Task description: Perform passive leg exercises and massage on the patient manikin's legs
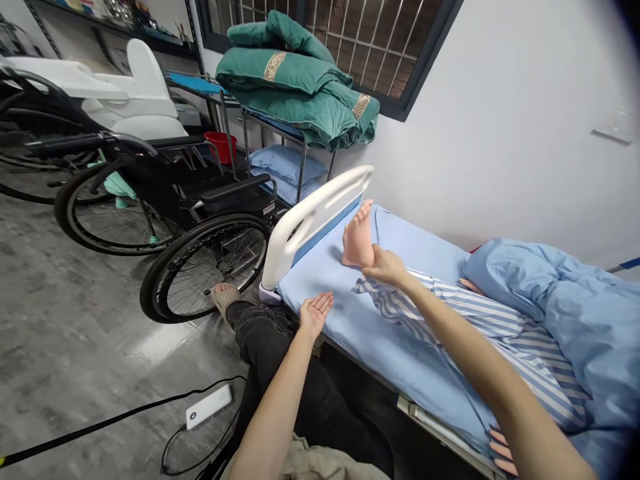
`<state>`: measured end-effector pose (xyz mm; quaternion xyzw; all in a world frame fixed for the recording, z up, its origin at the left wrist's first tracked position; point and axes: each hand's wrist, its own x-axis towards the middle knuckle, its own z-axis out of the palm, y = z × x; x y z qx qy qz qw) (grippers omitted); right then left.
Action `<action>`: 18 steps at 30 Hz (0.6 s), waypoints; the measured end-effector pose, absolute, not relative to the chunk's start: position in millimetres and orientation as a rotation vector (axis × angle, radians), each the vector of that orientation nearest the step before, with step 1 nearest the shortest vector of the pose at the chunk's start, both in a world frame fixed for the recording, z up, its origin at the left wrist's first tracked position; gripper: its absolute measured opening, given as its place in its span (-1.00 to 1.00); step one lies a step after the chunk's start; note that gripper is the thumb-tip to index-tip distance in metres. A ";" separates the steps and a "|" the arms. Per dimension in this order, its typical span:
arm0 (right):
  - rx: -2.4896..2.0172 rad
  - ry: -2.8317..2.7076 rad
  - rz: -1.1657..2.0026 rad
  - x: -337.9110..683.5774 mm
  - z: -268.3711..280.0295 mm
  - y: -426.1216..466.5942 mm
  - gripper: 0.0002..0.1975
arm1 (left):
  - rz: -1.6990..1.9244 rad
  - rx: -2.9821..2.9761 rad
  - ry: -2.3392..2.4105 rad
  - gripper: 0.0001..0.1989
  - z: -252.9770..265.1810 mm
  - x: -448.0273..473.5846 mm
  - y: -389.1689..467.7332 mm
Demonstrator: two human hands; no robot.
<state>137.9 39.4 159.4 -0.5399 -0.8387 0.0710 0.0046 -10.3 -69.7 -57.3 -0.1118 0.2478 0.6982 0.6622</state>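
My right hand point(387, 267) is closed around the ankle of a manikin's foot point(358, 239). The foot stands with its toes up near the foot end of the bed, its heel at the sheet. Palm up and fingers stretched, my left hand point(316, 313) holds nothing at the near edge of the mattress. Blue-and-white striped trousers point(480, 313) cover the manikin's legs. A bunched light blue quilt point(545, 280) lies over it farther right. Part of a manikin's hand point(501, 451) shows beside my right forearm.
A white footboard point(320, 213) bounds the bed point(320, 277). Black wheelchairs point(210, 267) stand to the left. Green folded bedding point(300, 87) is piled on a rack behind, with blue pillows point(287, 167) below. A white power bank point(209, 406) with a cable lies on the floor.
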 end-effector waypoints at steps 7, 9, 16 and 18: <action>-1.464 -2.424 0.128 187.9 232.2 76.1 -0.45 | 1.567 -0.259 0.613 -0.52 -66.1 -9.5 -64.7; -1.447 -2.371 0.129 195.1 247.1 77.5 -0.45 | 1.562 -0.245 0.624 -0.53 -67.5 -9.0 -64.0; -1.505 -2.381 0.077 184.3 230.7 79.6 -0.48 | 1.559 -0.215 0.661 -0.60 -69.2 -8.9 -64.9; -1.551 -2.434 0.074 172.0 209.6 77.0 -0.50 | 1.553 -0.197 0.657 -0.61 -68.7 -9.0 -66.2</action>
